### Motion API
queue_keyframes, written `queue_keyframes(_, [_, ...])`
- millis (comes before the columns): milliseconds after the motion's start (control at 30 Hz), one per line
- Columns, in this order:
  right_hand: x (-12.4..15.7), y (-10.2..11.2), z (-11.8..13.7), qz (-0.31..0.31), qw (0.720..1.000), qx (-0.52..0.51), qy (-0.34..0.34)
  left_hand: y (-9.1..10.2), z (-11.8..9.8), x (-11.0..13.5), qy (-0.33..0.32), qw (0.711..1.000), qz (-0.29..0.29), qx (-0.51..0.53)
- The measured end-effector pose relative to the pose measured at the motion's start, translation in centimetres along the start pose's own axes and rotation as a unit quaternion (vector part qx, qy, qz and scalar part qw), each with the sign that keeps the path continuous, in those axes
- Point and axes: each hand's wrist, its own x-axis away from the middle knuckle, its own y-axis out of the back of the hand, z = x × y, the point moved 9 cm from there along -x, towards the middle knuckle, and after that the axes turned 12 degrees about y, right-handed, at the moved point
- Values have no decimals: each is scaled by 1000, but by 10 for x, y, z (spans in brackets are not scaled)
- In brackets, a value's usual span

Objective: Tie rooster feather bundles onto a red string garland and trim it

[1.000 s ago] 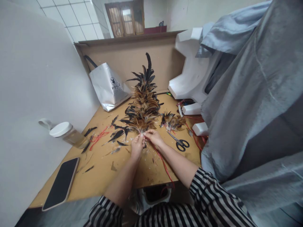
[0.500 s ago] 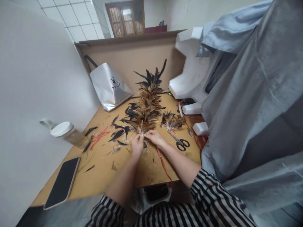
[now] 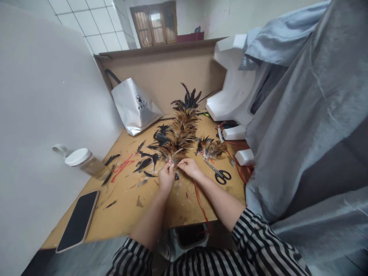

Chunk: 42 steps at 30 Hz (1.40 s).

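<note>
A long garland of brown and black feathers [image 3: 184, 128] stretches away from me across the table. At its near end, my left hand [image 3: 166, 178] is closed in a pinch on the pale quill base. Just to the right, my right hand [image 3: 190, 168] has its fingertips pressed together beside that base; whatever they hold is too small to make out. A red ribbon [image 3: 201, 203] runs from under my right wrist over the table's front edge. Right of my hands lie a smaller feather bunch [image 3: 212, 148] and black-handled scissors [image 3: 220, 176].
Loose black feathers [image 3: 143, 164] and red ribbon scraps [image 3: 122, 167] lie to the left. A lidded bottle [image 3: 89, 165], a phone [image 3: 78, 221] and a silver bag [image 3: 135, 107] are along the left side. White foam [image 3: 230, 92] and grey cloth [image 3: 310, 126] border the right.
The garland's far end has dropped lower, and its tip feathers lean differently. My right hand has shifted slightly right, away from the left fingertips. The left hand keeps its pinch.
</note>
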Motion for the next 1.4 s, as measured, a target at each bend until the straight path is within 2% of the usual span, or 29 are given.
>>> queue_keyframes(100, [-3, 4, 2, 1, 1000, -6, 7, -2, -4, 0, -17, 1000, 10, -25])
queue_keyframes(267, [-3, 2, 10, -14, 997, -25, 69, -7, -8, 3, -48, 998, 22, -39])
queue_keyframes(367, [3, -9, 11, 6, 997, 34, 74, -9, -13, 6, -81, 992, 18, -97])
queue_keyframes(433, [8, -13, 16, -3, 992, 84, 91, -12, -16, 9, -91, 984, 17, -150])
queue_keyframes(600, [19, -17, 31, -37, 976, 159, 143, -23, -21, 19, -95, 941, 38, -322])
queue_keyframes(733, [20, -20, 33, -33, 975, 148, 163, -25, -25, 22, -100, 908, 34, -405])
queue_keyframes(900, [17, -24, 30, 20, 981, 124, 149, -17, -24, 16, -102, 885, 1, -455])
queue_keyframes(1000, [19, -26, 31, 76, 976, 156, 135, -10, -27, 12, -114, 871, -27, -477])
queue_keyframes(1133, [25, -19, 38, 144, 961, 208, 115, 3, -37, 9, -138, 867, -74, -473])
queue_keyframes(1233, [27, -7, 64, 176, 938, 256, 154, 4, -41, 9, -157, 866, -70, -470])
queue_keyframes(1333, [24, 4, 100, 197, 905, 312, 211, -6, -40, 15, -186, 860, -40, -473])
queue_keyframes(1400, [18, 4, 121, 220, 874, 356, 248, -16, -37, 22, -195, 853, -11, -484])
